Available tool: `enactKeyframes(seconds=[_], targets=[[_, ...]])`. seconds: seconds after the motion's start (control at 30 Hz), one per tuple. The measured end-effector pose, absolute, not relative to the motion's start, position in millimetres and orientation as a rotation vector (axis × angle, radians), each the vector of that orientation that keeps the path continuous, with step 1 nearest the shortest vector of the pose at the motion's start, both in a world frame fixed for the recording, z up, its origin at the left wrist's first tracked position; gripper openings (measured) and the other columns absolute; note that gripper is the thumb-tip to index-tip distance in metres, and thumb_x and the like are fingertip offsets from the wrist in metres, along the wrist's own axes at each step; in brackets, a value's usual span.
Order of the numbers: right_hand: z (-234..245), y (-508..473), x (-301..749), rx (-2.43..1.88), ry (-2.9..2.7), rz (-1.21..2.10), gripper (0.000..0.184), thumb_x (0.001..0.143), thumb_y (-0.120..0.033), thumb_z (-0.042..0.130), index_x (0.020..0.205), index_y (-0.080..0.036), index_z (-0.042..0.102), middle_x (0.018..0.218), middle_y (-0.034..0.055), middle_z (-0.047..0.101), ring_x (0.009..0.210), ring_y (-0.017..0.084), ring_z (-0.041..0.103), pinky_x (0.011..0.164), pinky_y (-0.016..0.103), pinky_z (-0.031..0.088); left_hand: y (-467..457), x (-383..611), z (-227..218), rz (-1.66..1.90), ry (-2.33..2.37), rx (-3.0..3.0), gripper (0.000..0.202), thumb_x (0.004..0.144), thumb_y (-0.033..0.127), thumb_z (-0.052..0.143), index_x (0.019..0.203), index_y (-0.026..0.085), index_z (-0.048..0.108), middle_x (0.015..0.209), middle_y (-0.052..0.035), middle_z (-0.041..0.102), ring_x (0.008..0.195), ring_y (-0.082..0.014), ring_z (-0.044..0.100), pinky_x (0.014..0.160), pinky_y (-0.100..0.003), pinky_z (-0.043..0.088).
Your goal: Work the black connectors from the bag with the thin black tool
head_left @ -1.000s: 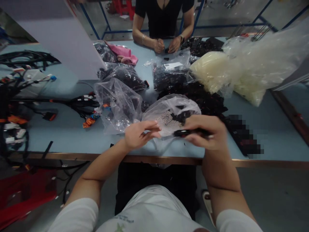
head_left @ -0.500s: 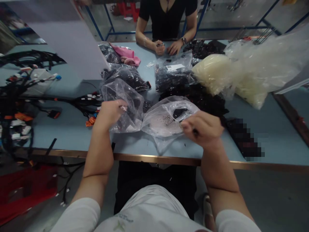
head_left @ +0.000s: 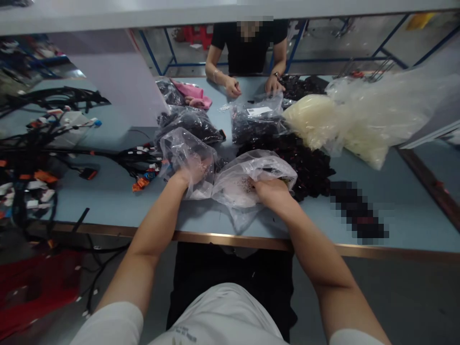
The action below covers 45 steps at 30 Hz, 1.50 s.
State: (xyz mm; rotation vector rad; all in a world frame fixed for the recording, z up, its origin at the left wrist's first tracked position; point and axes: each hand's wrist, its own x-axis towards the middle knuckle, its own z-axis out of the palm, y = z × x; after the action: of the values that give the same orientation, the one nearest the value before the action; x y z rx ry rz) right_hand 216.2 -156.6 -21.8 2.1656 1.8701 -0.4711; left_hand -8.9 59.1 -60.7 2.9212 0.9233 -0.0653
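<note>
My left hand (head_left: 192,173) reaches inside a clear plastic bag (head_left: 183,146) on the left that holds dark parts; the film blurs its fingers. My right hand (head_left: 270,189) is pushed into the mouth of a second clear bag (head_left: 244,178) with small speckled pieces inside, and its fingers are hidden by the plastic. Both bags lie side by side on the pale blue table (head_left: 108,201) near its front edge.
A heap of black parts (head_left: 305,160) lies just behind the right bag. Further bags of black parts (head_left: 257,122), a cream-coloured bag (head_left: 316,117) and a pink cloth (head_left: 192,93) sit beyond. Wire harnesses (head_left: 43,143) cover the left. Another person's hands (head_left: 233,87) work across the table.
Both hands have moved forward from in front of the bags into them: the left into the left bag, the right into the right bag. The black part held earlier by the right hand is out of sight.
</note>
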Motion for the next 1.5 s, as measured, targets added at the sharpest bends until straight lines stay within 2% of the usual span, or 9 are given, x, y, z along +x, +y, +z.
enactKeyframes(seconds=[0.23, 0.33, 0.43, 0.53, 0.63, 0.73, 1.03, 1.13, 1.5], targets=[[-23.6, -153.1, 213.5, 2.209, 1.948, -0.458, 0.047, 0.106, -0.018, 0.041, 0.141, -0.018, 0.073, 0.133, 0.0194, 0.079, 0.127, 0.035, 0.075, 0.101, 0.041, 0.06, 65.1, -15.1, -39.4, -0.055, 1.076, 2.829, 0.054, 0.103, 0.02, 0.053, 0.157, 0.013, 0.054, 0.143, -0.0177, 0.072, 0.129, -0.0313, 0.071, 0.112, -0.044, 0.057], [-24.8, -154.7, 214.4, 2.266, 2.016, -0.387, 0.047, 0.106, -0.015, 0.04, 0.139, -0.014, 0.074, 0.136, 0.0214, 0.077, 0.127, 0.033, 0.074, 0.103, 0.04, 0.058, 66.2, -41.2, -20.1, 0.033, 1.153, 2.802, 0.046, 0.104, 0.021, 0.052, 0.149, 0.012, 0.059, 0.123, -0.0152, 0.077, 0.111, -0.0286, 0.075, 0.103, -0.042, 0.06], [-28.4, -156.6, 216.0, 2.326, 2.05, -0.362, 0.04, 0.103, -0.015, 0.047, 0.128, -0.011, 0.078, 0.124, 0.0226, 0.081, 0.117, 0.034, 0.077, 0.101, 0.04, 0.059, 45.2, -67.4, 8.5, 0.736, 1.262, 2.734, 0.024, 0.099, 0.032, 0.068, 0.121, 0.022, 0.068, 0.09, -0.0032, 0.071, 0.084, -0.0226, 0.069, 0.087, -0.038, 0.061], [-33.4, -158.4, 217.4, 2.437, 2.055, -0.385, 0.033, 0.097, -0.018, 0.058, 0.122, -0.012, 0.079, 0.11, 0.0197, 0.084, 0.104, 0.032, 0.079, 0.093, 0.038, 0.06, 3.7, -66.4, 35.4, 1.301, 1.124, 2.41, 0.029, 0.103, 0.043, 0.067, 0.126, 0.026, 0.064, 0.09, -0.0006, 0.062, 0.077, -0.0166, 0.061, 0.076, -0.031, 0.058], [-41.7, -159.0, 222.5, 2.603, 2.203, -0.393, 0.032, 0.093, -0.017, 0.061, 0.12, -0.016, 0.078, 0.108, 0.016, 0.084, 0.101, 0.03, 0.078, 0.091, 0.038, 0.059, -32.8, -36.0, 38.1, 0.825, 0.422, 2.195, 0.06, 0.102, 0.048, 0.067, 0.155, 0.031, 0.047, 0.105, -0.0044, 0.064, 0.075, -0.015, 0.061, 0.063, -0.028, 0.056], [-53.4, -158.2, 231.7, 2.709, 2.535, -0.487, 0.025, 0.092, -0.019, 0.062, 0.108, -0.02, 0.08, 0.109, 0.0115, 0.084, 0.103, 0.029, 0.077, 0.095, 0.041, 0.059, -46.5, -0.2, 11.8, 0.457, 0.244, 1.921, 0.054, 0.106, 0.041, 0.059, 0.158, 0.029, 0.046, 0.108, -0.0063, 0.069, 0.078, -0.0154, 0.068, 0.065, -0.027, 0.059], [-52.3, -162.5, 226.0, 3.11, 2.572, -1.263, 0.017, 0.088, -0.03, 0.069, 0.095, -0.021, 0.082, 0.095, 0.0049, 0.082, 0.089, 0.022, 0.075, 0.084, 0.035, 0.06, -47.8, 19.3, -41.7, 0.53, 0.507, 1.427, 0.036, 0.087, 0.033, 0.083, 0.107, 0.02, 0.056, 0.103, -0.0067, 0.078, 0.081, -0.0189, 0.078, 0.067, -0.03, 0.063], [-40.8, -166.7, 219.2, 3.183, 2.441, -1.439, 0.018, 0.085, -0.035, 0.076, 0.093, -0.02, 0.08, 0.085, 0.003, 0.079, 0.077, 0.018, 0.071, 0.072, 0.031, 0.058, -48.1, 18.5, -40.0, 0.552, 0.553, 1.535, 0.031, 0.086, 0.033, 0.083, 0.108, 0.019, 0.068, 0.1, -0.0054, 0.079, 0.072, -0.0152, 0.074, 0.067, -0.03, 0.062], [-43.3, -169.2, 217.4, 3.166, 2.688, -1.131, 0.016, 0.091, -0.041, 0.08, 0.089, -0.025, 0.084, 0.087, 0.0026, 0.083, 0.08, 0.02, 0.076, 0.077, 0.035, 0.064, -61.3, 20.1, -48.5, 0.883, 0.58, 2.19, 0.016, 0.09, 0.034, 0.083, 0.101, 0.022, 0.079, 0.096, -0.004, 0.079, 0.083, -0.0165, 0.071, 0.073, -0.027, 0.06]])
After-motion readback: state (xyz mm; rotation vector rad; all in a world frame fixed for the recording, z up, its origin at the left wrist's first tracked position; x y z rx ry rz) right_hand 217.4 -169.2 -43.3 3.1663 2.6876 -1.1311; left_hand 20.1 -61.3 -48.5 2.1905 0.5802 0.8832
